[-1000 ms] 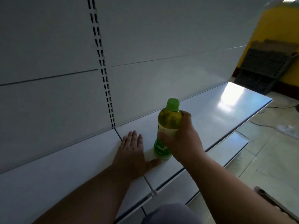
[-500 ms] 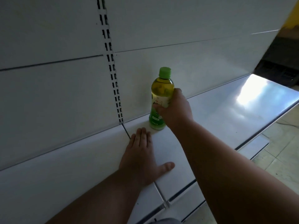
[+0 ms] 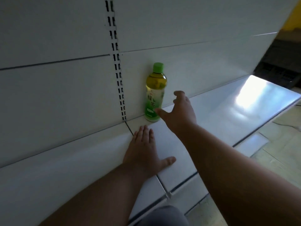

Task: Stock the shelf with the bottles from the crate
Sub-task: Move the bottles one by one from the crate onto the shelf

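A green-tea bottle (image 3: 154, 93) with a green cap stands upright at the back of the white shelf (image 3: 219, 115), against the rear panel. My right hand (image 3: 180, 111) is just to its right, fingers spread and empty, with the thumb tip near the bottle's base. My left hand (image 3: 145, 150) lies flat, palm down, on the shelf in front of the bottle, over the seam between two shelf boards. The crate is out of view.
A slotted upright strip (image 3: 118, 69) runs down the back panel left of the bottle. A lower shelf (image 3: 249, 147) juts out below. Tiled floor (image 3: 283, 144) lies at the right, with a dark stacked object (image 3: 280, 62) beyond the shelf end.
My right hand pushed the bottle from the shelf's front to the back panel, then let go and opened. My left hand stayed flat on the shelf.
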The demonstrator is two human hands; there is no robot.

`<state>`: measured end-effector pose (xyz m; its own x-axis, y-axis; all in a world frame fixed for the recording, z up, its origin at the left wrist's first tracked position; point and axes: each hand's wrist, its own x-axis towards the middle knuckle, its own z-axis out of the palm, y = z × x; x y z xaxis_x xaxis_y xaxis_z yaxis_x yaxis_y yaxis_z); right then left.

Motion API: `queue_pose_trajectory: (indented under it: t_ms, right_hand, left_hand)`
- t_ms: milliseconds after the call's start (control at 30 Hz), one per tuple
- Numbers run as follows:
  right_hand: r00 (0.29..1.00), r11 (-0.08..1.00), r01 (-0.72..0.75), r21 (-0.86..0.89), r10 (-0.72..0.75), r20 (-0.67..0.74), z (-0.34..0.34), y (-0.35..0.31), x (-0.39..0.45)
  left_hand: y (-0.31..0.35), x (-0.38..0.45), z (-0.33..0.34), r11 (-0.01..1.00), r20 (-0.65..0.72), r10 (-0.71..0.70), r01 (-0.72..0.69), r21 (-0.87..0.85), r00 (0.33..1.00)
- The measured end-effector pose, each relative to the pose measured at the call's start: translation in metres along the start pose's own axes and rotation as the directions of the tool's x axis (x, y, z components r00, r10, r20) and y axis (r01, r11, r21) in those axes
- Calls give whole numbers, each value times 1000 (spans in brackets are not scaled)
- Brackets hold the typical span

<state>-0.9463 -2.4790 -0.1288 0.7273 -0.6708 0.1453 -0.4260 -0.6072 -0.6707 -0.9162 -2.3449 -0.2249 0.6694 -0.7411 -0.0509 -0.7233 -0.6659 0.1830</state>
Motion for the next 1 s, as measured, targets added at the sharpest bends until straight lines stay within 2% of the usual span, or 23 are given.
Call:
queue_pose_trajectory:
  t_ms: [100,200,367,467,567,633,867,1000]
  right_hand:
    - [1000,989,0,-145,3,22,-47,22,-46]
    - [999,962,-37,-271,46,27,-96,48,-97]
    - [979,895,-201,-398,189,-71,-163,110,-187]
    - [938,843,-342,-415,330,-103,-190,155,-240]
    - [885,792,-460,-403,446,-133,-202,202,-286]
    - [842,752,-531,-390,521,-142,-202,235,-310]
    - [659,626,-732,-269,750,-48,-158,342,-341]
    - [554,547,-821,-165,833,4,-127,389,-331]
  left_hand:
    - [6,-8,-11,998,-8,57,-57,34,998]
    - [36,-21,-26,962,-6,262,-260,79,965]
    - [142,-59,-35,825,-39,564,-565,-18,825]
    - [201,-82,-14,738,8,674,-673,-43,739]
    - [246,-97,24,703,56,711,-708,-66,701]
    - [269,-104,55,685,135,726,-726,-56,674]
    - [313,-86,156,638,344,716,-770,32,608]
    - [326,-65,202,645,405,672,-759,89,619]
